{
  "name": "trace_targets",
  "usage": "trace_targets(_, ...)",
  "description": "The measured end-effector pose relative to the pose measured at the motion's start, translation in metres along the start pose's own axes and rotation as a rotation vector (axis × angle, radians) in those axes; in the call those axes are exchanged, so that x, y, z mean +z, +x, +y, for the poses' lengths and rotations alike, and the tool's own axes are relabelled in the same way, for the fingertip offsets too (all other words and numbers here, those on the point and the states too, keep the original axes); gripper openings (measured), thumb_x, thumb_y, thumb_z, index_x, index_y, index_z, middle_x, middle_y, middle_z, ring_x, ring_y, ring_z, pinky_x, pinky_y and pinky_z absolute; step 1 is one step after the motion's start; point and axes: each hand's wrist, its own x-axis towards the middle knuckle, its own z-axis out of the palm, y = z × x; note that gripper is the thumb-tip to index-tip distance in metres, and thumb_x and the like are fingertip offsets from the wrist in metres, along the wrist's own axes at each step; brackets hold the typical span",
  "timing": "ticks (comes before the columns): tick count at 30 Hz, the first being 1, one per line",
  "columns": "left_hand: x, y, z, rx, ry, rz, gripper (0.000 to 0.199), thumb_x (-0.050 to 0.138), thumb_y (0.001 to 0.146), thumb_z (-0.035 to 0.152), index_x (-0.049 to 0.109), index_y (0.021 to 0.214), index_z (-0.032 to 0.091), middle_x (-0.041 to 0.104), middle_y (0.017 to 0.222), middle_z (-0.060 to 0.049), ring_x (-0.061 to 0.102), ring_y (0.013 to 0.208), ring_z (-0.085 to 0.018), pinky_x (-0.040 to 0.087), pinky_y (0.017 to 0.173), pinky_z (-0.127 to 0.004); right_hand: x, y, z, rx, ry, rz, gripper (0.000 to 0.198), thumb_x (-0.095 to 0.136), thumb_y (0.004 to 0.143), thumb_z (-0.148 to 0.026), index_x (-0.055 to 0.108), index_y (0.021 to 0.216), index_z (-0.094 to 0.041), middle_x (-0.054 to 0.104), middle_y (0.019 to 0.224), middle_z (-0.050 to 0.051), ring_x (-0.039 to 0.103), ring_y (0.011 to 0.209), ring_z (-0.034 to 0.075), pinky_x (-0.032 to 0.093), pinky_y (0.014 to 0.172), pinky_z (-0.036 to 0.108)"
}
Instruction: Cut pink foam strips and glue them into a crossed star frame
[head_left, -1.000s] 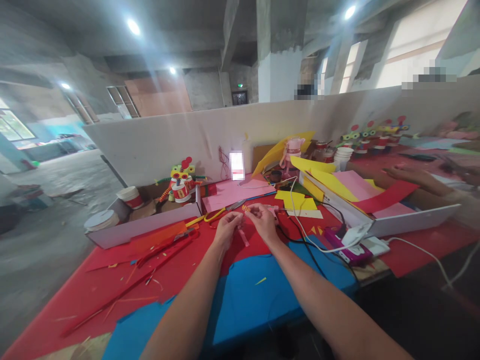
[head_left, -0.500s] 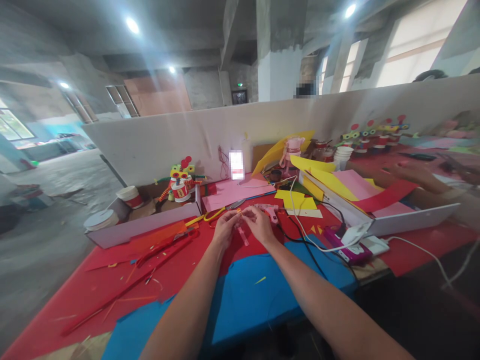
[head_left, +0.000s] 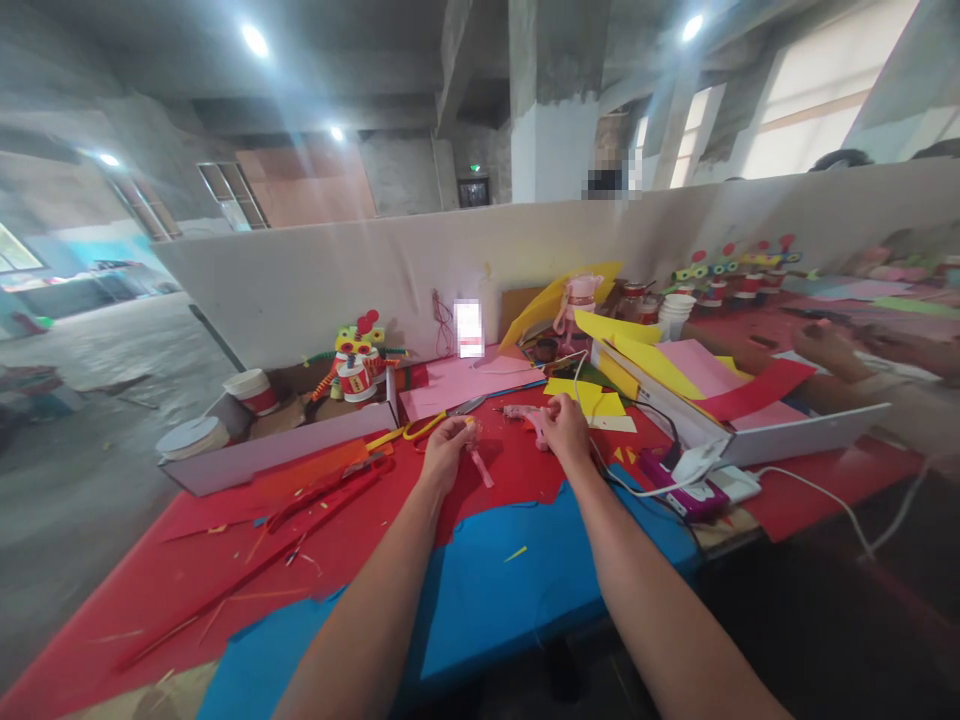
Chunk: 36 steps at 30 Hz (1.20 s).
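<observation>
My left hand (head_left: pixel 445 449) is closed in a pinch on something small and pale at its fingertips, too small to name. Just below those fingertips is a narrow pink strip (head_left: pixel 481 468); I cannot tell if it touches the hand. To the right, my right hand (head_left: pixel 567 430) has its fingers closed at the handle of a pink glue gun (head_left: pixel 534 421), whose nozzle points left over the red table covering. Yellow-handled scissors (head_left: pixel 429 424) lie just beyond my left hand.
A paper-cup figure (head_left: pixel 358 372) stands in a low box (head_left: pixel 281 448) at left. Yellow sheets (head_left: pixel 589 397), a white cable (head_left: pixel 611 478) and a purple power strip (head_left: pixel 686 487) lie at right. Blue cloth (head_left: pixel 525 585) covers the near edge. Another person's arms (head_left: pixel 817 360) reach in at far right.
My hands have come apart. My right hand has left the small piece and moved right to the glue gun's handle, while my left hand keeps its pinch. The view has shifted slightly.
</observation>
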Motion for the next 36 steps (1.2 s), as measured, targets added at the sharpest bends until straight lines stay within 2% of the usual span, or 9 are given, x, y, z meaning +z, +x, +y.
trace_targets(5,0.001,-0.002,0.001,-0.037,-0.023,-0.009,0.034,0.084,0.060,0.033,0.063,0.079,0.015,0.058,0.061,0.003,0.047,0.051,-0.006,0.035,0.052,-0.021,0.012,-0.003,0.018,0.036,-0.272,-0.192,0.021,0.072,0.063,-0.025,0.059,0.080,-0.023,0.068,0.074,0.008,0.066,0.077,0.027,0.050,0.068,0.037)
trace_targets(10,-0.002,-0.001,-0.001,-0.023,-0.050,0.020,0.035,0.085,0.057,0.032,0.062,0.078,0.015,0.058,0.060,0.004,0.047,0.048,-0.006,0.035,0.049,-0.020,0.010,-0.001,0.002,0.100,-0.333,-0.232,0.030,0.067,0.069,-0.024,0.063,0.098,-0.020,0.070,0.092,0.016,0.068,0.088,0.033,0.050,0.071,0.040)
trace_targets(12,-0.004,0.001,-0.003,-0.040,-0.069,0.054,0.037,0.085,0.055,0.033,0.063,0.078,0.015,0.059,0.062,0.003,0.050,0.049,-0.006,0.038,0.050,-0.020,0.005,0.001,-0.004,0.143,-0.240,-0.185,0.035,0.063,0.071,-0.024,0.059,0.105,-0.017,0.069,0.095,0.017,0.068,0.088,0.031,0.050,0.070,0.037)
trace_targets(14,-0.006,0.003,-0.004,-0.057,-0.081,0.090,0.039,0.086,0.053,0.034,0.063,0.079,0.015,0.061,0.065,0.003,0.054,0.052,-0.008,0.042,0.051,-0.020,0.001,0.003,-0.010,0.214,-0.043,-0.178,0.032,0.061,0.071,-0.025,0.057,0.102,-0.017,0.069,0.085,0.012,0.069,0.077,0.026,0.050,0.062,0.032)
trace_targets(17,-0.007,0.005,-0.006,-0.049,-0.088,0.131,0.041,0.088,0.050,0.034,0.063,0.078,0.016,0.062,0.066,0.002,0.057,0.055,-0.009,0.046,0.054,-0.022,0.001,0.001,-0.019,0.400,0.401,-0.337,0.020,0.060,0.071,-0.031,0.054,0.087,-0.020,0.063,0.063,0.002,0.062,0.054,0.018,0.044,0.046,0.026)
trace_targets(19,-0.008,0.005,-0.007,-0.036,-0.081,0.146,0.041,0.088,0.050,0.034,0.064,0.078,0.016,0.063,0.067,0.001,0.059,0.056,-0.010,0.047,0.056,-0.022,0.003,-0.002,-0.024,0.480,0.637,-0.437,0.021,0.061,0.073,-0.039,0.053,0.077,-0.020,0.057,0.054,-0.001,0.058,0.047,0.015,0.043,0.042,0.024)
trace_targets(22,-0.009,0.007,-0.009,-0.005,-0.046,0.168,0.041,0.087,0.051,0.035,0.065,0.080,0.015,0.065,0.068,0.000,0.060,0.059,-0.010,0.049,0.059,-0.023,0.004,-0.007,-0.030,0.436,0.734,-0.473,0.035,0.065,0.074,-0.053,0.053,0.073,-0.020,0.053,0.049,-0.004,0.054,0.043,0.013,0.043,0.043,0.024)
trace_targets(30,-0.017,0.010,-0.011,-0.002,-0.040,0.237,0.041,0.086,0.054,0.038,0.065,0.080,0.015,0.065,0.066,0.000,0.060,0.058,-0.011,0.047,0.057,-0.023,-0.004,-0.011,-0.039,0.180,0.589,-0.622,0.049,0.055,0.079,-0.068,0.056,0.078,-0.019,0.050,0.042,-0.005,0.049,0.038,0.011,0.036,0.041,0.022)
trace_targets(36,-0.018,0.010,-0.013,0.001,-0.013,0.215,0.041,0.087,0.053,0.035,0.064,0.080,0.015,0.065,0.067,0.000,0.060,0.057,-0.011,0.048,0.058,-0.023,-0.003,-0.018,-0.044,0.209,0.590,-0.668,0.051,0.058,0.074,-0.070,0.052,0.082,-0.020,0.045,0.043,-0.009,0.047,0.038,0.011,0.037,0.039,0.021)
